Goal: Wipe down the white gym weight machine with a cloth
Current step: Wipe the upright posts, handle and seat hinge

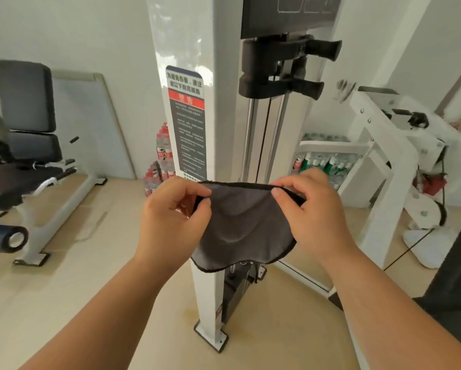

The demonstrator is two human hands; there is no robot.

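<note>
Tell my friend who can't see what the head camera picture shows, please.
A left hand and a right hand pinch the top edge of a grey cloth, stretched between them, in front of a white weight machine with a warning sticker. A black bench stands left; water bottles sit behind.

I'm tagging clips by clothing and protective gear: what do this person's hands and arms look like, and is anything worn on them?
Both are bare. The left hand and right hand wear no gloves, and no rings show. The left forearm and right forearm show no sleeve, watch or band as far as the frame edge.
</note>
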